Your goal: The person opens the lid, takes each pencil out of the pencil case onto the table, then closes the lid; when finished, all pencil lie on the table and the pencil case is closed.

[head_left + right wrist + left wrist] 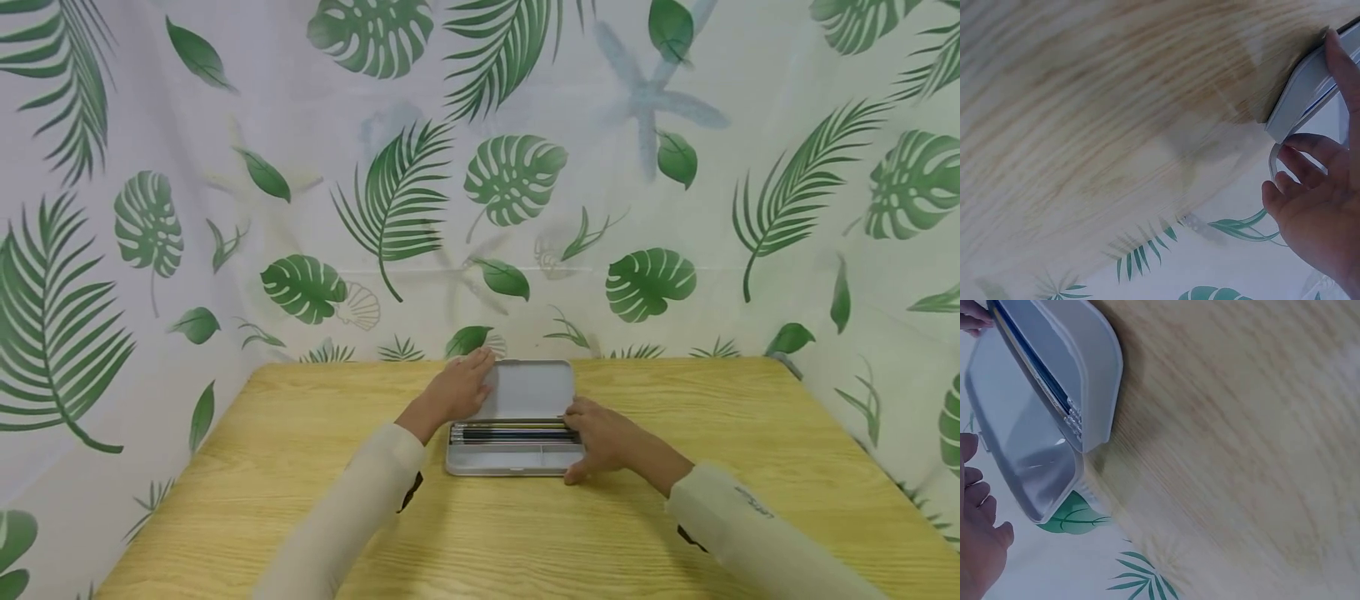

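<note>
A light grey pencil case (pixel 495 459) lies on the table with its lid (pixel 532 390) raised at the back. Several pencils (pixel 510 435) lie side by side in the rear part of its base; the front part is split by a small divider. My left hand (pixel 461 387) is at the lid's left edge, and in the left wrist view its relaxed fingers (pixel 982 500) appear apart from the lid. At the case's right end my right hand (pixel 603 433) grips it, thumb at the front corner and fingers near the hinge.
The wooden table (pixel 300 500) extends around the case on both sides and in front. A white leaf-patterned cloth (pixel 570 250) hangs close behind the table and along both sides.
</note>
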`<state>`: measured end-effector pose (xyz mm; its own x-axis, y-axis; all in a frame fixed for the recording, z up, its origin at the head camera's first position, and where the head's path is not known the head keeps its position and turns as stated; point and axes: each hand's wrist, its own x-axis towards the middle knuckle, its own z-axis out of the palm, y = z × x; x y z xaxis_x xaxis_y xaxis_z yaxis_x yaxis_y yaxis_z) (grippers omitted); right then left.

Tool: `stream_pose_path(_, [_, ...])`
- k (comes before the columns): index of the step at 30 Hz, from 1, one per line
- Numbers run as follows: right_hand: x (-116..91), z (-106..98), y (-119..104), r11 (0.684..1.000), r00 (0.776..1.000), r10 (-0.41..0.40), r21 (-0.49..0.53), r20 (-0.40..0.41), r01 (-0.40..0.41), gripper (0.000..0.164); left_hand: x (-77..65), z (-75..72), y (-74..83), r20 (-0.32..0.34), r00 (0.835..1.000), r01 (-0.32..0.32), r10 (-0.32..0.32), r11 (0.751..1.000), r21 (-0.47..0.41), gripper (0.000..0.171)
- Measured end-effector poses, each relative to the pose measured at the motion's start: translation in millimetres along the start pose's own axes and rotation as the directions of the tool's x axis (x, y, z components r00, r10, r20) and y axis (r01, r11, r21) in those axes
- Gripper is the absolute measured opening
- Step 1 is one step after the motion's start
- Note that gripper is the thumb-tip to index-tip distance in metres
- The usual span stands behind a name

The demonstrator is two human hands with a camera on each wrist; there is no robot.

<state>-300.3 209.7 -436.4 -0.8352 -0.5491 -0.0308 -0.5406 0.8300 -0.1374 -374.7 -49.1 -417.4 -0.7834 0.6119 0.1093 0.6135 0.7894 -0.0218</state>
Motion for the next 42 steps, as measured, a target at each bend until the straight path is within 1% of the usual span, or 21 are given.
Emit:
stream_pose_path(1, [-0.2, -0.3, 0.2, 1.0, 1.0, 0.004, 0.013, 0.003, -0.004, 0.099, -2.3, -1.1, -0.4, -0.026, 1.0, -0.006, 0.005, 1.0, -0.022, 0.052])
stream_pose_path(3, [-0.7, -0.7, 0.8, 1.0, 1.0, 0.0, 0.027, 0.004, -0.001, 0.099, -8.8, -3.7, -0.2, -0.071, 0.998, -0.008, 0.001, 0.994, -0.11, 0.048])
stream_pose_path(5, [-0.8, 0.1, 1.9, 0.999, 1.0, -0.005, 0.046, 0.0, 0.005, 0.1, -15.2, -4.8, 0.5, -0.094, 0.996, -0.025, 0.002, 0.97, -0.241, 0.039])
stream_pose_path(6, [-0.9, 0.6, 2.7, 0.999, 1.0, -0.009, 0.052, -0.004, 0.009, 0.1, -18.5, -4.6, 1.1, -0.093, 0.996, -0.034, 0.004, 0.948, -0.316, 0.034])
stream_pose_path(8, [-1.3, 2.3, 5.2, 0.997, 1.0, -0.011, 0.071, -0.012, 0.012, 0.1, -24.2, -2.7, 2.5, -0.067, 0.998, -0.037, 0.008, 0.895, -0.444, 0.026])
stream_pose_path(9, [-1.5, 3.5, 6.6, 0.997, 1.0, -0.009, 0.082, -0.016, 0.01, 0.1, -26.0, -1.1, 3.0, -0.051, 0.999, -0.036, 0.012, 0.872, -0.488, 0.023])
stream_pose_path(10, [-1.6, 4.8, 8.1, 0.996, 1.0, -0.009, 0.093, -0.021, 0.011, 0.1, -28.0, 0.7, 3.7, -0.027, 1.0, -0.021, 0.008, 0.851, -0.525, 0.021])
stream_pose_path(12, [-1.9, 7.2, 10.8, 0.993, 1.0, -0.009, 0.12, -0.03, 0.012, 0.1, -31.1, 5.0, 5.0, 0.019, 1.0, 0.028, -0.02, 0.826, -0.564, 0.018])
stream_pose_path(16, [-1.6, 11.6, 13.8, 0.981, 0.998, -0.012, 0.191, -0.061, 0.023, 0.1, -33.7, 13.7, 7.1, 0.08, 0.992, 0.123, -0.093, 0.806, -0.579, 0.015])
stream_pose_path(19, [-0.9, 13.7, 15.4, 0.973, 0.995, -0.011, 0.23, -0.094, 0.032, 0.098, -33.5, 17.8, 8.9, 0.088, 0.988, 0.153, -0.125, 0.798, -0.583, 0.012])
stream_pose_path(20, [-0.8, 14.1, 15.8, 0.971, 0.994, -0.01, 0.236, -0.106, 0.035, 0.097, -33.3, 18.4, 9.9, 0.086, 0.987, 0.16, -0.136, 0.797, -0.583, 0.012])
stream_pose_path(23, [-0.4, 14.8, 16.9, 0.966, 0.991, -0.01, 0.253, -0.133, 0.044, 0.095, -32.8, 19.5, 12.5, 0.068, 0.985, 0.167, -0.157, 0.803, -0.572, 0.011])
stream_pose_path(26, [-0.8, 14.9, 16.9, 0.965, 0.989, -0.019, 0.256, -0.146, 0.057, 0.095, -32.1, 20.3, 15.1, 0.07, 0.982, 0.184, -0.175, 0.811, -0.556, 0.011])
stream_pose_path(29, [-0.8, 15.2, 16.4, 0.96, 0.99, -0.013, 0.275, -0.138, 0.051, 0.098, -30.3, 20.9, 16.6, 0.09, 0.979, 0.203, -0.184, 0.826, -0.526, 0.009])
stream_pose_path(34, [0.6, 16.7, 15.9, 0.955, 0.993, 0.009, 0.295, -0.115, 0.025, 0.1, -26.9, 18.5, 18.4, 0.125, 0.976, 0.215, -0.177, 0.858, -0.466, 0.007])
stream_pose_path(37, [1.4, 15.7, 15.5, 0.955, 0.995, 0.018, 0.296, -0.101, 0.013, 0.1, -26.6, 17.2, 18.8, 0.126, 0.981, 0.188, -0.148, 0.888, -0.42, 0.005])
stream_pose_path(40, [1.5, 13.9, 14.9, 0.956, 0.996, 0.018, 0.293, -0.092, 0.009, 0.099, -27.0, 18.7, 17.6, 0.11, 0.989, 0.131, -0.096, 0.92, -0.37, 0.004])
stream_pose_path(42, [1.4, 13.8, 14.4, 0.955, 0.996, 0.022, 0.298, -0.087, 0.005, 0.099, -27.5, 21.1, 16.3, 0.094, 0.993, 0.094, -0.066, 0.932, -0.349, 0.007])
